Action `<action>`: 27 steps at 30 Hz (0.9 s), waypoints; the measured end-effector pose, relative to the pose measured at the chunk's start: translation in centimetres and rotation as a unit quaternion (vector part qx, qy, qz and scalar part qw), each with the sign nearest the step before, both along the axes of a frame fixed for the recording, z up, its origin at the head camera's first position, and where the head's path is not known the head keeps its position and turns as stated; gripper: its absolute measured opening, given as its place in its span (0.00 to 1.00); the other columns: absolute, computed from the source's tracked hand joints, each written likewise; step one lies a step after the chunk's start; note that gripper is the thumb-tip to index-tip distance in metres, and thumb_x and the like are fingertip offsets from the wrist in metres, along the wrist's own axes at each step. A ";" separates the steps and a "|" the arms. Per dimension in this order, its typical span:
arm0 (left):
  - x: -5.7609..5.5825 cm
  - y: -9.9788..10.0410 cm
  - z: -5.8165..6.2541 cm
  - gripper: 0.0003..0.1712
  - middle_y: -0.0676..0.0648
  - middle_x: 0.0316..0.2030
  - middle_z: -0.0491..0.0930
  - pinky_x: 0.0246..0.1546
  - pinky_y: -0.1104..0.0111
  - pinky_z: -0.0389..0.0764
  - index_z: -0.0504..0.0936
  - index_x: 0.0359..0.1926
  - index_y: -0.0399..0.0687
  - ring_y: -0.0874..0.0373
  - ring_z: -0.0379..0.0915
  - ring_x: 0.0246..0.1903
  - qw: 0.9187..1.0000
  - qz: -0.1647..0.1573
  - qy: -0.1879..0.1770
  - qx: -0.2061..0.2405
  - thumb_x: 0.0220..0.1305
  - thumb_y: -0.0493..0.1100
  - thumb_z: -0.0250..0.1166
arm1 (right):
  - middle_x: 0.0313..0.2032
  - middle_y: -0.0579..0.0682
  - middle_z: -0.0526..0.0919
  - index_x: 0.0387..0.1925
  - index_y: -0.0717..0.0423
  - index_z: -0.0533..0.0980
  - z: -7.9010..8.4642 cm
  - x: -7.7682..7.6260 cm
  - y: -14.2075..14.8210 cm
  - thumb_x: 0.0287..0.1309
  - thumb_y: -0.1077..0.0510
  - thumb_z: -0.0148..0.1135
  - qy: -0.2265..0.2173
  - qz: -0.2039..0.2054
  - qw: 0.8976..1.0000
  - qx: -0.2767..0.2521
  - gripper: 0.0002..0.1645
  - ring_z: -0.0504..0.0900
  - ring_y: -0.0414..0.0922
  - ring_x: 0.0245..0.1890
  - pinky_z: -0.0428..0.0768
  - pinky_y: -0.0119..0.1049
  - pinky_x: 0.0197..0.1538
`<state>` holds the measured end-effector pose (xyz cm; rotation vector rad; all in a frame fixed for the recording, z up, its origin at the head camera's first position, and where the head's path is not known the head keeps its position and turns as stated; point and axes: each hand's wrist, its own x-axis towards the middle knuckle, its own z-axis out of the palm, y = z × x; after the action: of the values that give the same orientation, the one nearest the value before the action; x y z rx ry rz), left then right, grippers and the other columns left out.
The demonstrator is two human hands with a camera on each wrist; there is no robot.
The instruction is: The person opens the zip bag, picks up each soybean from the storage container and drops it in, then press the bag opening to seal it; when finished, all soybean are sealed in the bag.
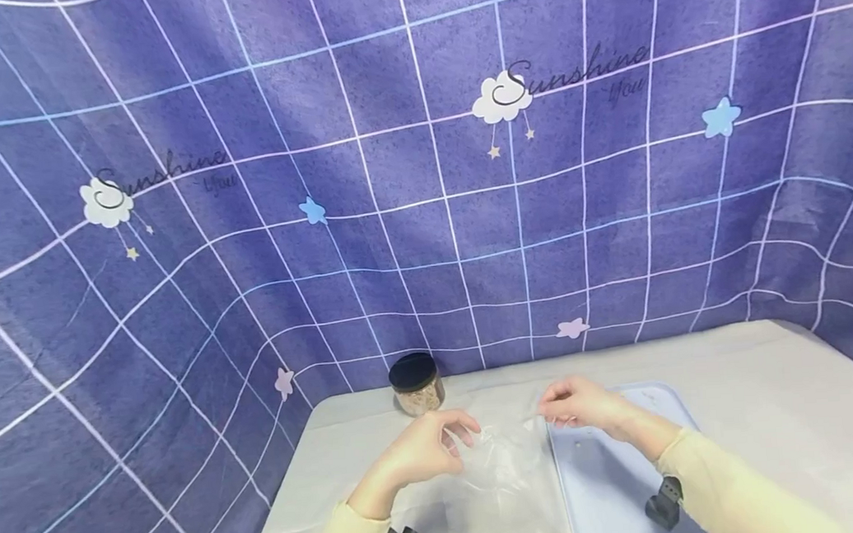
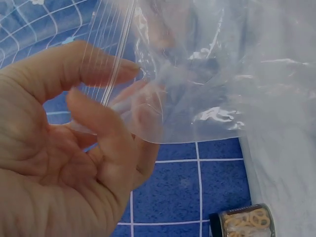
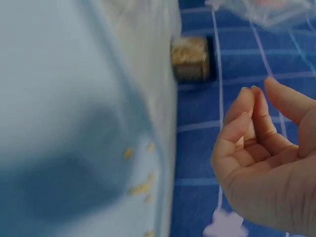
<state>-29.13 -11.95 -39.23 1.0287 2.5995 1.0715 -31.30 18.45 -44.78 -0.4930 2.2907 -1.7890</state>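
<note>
A clear zip bag (image 1: 504, 476) hangs over the table between my hands. My left hand (image 1: 426, 450) holds it near its ribbed zip strip, seen close up in the left wrist view, where the fingers (image 2: 111, 123) show partly through the plastic. Above the tray's far-left corner is my right hand (image 1: 583, 408), fingers loosely bent. In the right wrist view its thumb stands apart from the fingertips with nothing between them, and the plastic bag (image 3: 271, 12) appears beyond it at the top.
A black-lidded jar (image 1: 416, 387) with pale ring-shaped pieces stands at the table's back left. On the right lies a light blue tray (image 1: 597, 469), with small yellow crumbs (image 3: 140, 188) near its edge. A purple grid curtain (image 1: 408, 218) surrounds the table.
</note>
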 end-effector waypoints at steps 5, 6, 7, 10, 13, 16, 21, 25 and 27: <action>0.0 -0.8 0.2 0.31 0.45 0.38 0.84 0.27 0.73 0.73 0.84 0.50 0.40 0.64 0.70 0.25 1.000 0.003 0.007 0.013 0.39 0.23 0.64 | 0.27 0.49 0.81 0.39 0.77 0.79 -2.0 -0.4 1.5 0.54 0.69 0.64 0.011 -0.025 0.999 0.019 0.12 0.76 0.40 0.23 0.75 0.28 0.27; -0.1 -0.9 0.2 0.31 0.44 0.38 0.84 0.26 0.73 0.72 0.84 0.51 0.39 0.64 0.69 0.25 1.000 0.003 0.005 0.018 0.39 0.23 0.64 | 0.27 0.49 0.82 0.38 0.77 0.79 -2.4 -0.4 1.6 0.52 0.71 0.64 0.019 -0.030 0.999 0.029 0.11 0.76 0.40 0.22 0.74 0.28 0.26; -0.1 -0.9 0.2 0.31 0.44 0.38 0.84 0.26 0.73 0.72 0.83 0.51 0.39 0.64 0.69 0.25 1.000 0.004 0.000 0.022 0.39 0.23 0.64 | 0.27 0.49 0.82 0.37 0.76 0.79 -2.8 -0.4 1.7 0.50 0.71 0.63 0.026 -0.034 0.998 0.038 0.11 0.76 0.40 0.22 0.75 0.28 0.25; -0.2 -1.1 0.0 0.31 0.42 0.39 0.84 0.25 0.73 0.71 0.83 0.51 0.38 0.64 0.68 0.25 0.999 0.006 -0.011 0.034 0.39 0.23 0.63 | 0.26 0.51 0.83 0.33 0.73 0.80 -3.9 -0.5 1.7 0.43 0.74 0.61 0.057 -0.048 0.995 0.072 0.11 0.76 0.40 0.21 0.75 0.29 0.24; -0.4 -1.2 -0.2 0.31 0.43 0.39 0.84 0.26 0.74 0.71 0.84 0.51 0.39 0.63 0.69 0.26 0.999 0.012 -0.021 0.041 0.40 0.23 0.63 | 0.23 0.50 0.82 0.30 0.68 0.81 -4.5 -0.4 1.7 0.39 0.74 0.61 0.091 -0.064 0.987 0.118 0.11 0.76 0.41 0.20 0.75 0.31 0.23; -0.5 -1.2 -0.3 0.31 0.45 0.39 0.84 0.26 0.74 0.72 0.84 0.52 0.39 0.63 0.70 0.27 0.998 0.017 -0.033 0.051 0.41 0.22 0.63 | 0.20 0.48 0.81 0.27 0.64 0.81 -4.6 -0.3 1.5 0.38 0.74 0.62 0.109 -0.081 0.979 0.153 0.10 0.76 0.41 0.19 0.74 0.32 0.24; -0.4 -1.3 -0.5 0.31 0.45 0.39 0.83 0.26 0.74 0.73 0.84 0.52 0.37 0.61 0.72 0.28 0.996 0.021 -0.051 0.067 0.41 0.22 0.62 | 0.20 0.45 0.80 0.23 0.60 0.81 -4.8 0.0 1.0 0.35 0.75 0.66 0.120 -0.111 0.966 0.199 0.10 0.74 0.42 0.20 0.74 0.35 0.27; -0.3 -1.2 -0.4 0.31 0.44 0.40 0.83 0.27 0.73 0.74 0.84 0.52 0.38 0.61 0.73 0.29 0.996 0.028 -0.057 0.067 0.41 0.22 0.62 | 0.19 0.43 0.78 0.20 0.56 0.79 -5.1 0.1 0.7 0.33 0.76 0.66 0.135 -0.127 0.955 0.233 0.13 0.73 0.42 0.22 0.75 0.38 0.30; -0.3 -1.2 -0.4 0.32 0.44 0.40 0.83 0.27 0.73 0.74 0.84 0.53 0.38 0.60 0.73 0.29 0.995 0.031 -0.061 0.069 0.41 0.22 0.62 | 0.19 0.42 0.78 0.20 0.56 0.78 -5.3 0.1 0.6 0.33 0.76 0.64 0.143 -0.128 0.952 0.238 0.13 0.72 0.42 0.22 0.75 0.38 0.30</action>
<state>-29.42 -13.11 -39.64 0.8858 2.5051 1.3020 -31.20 19.07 -50.07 -0.4006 2.9841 -1.2365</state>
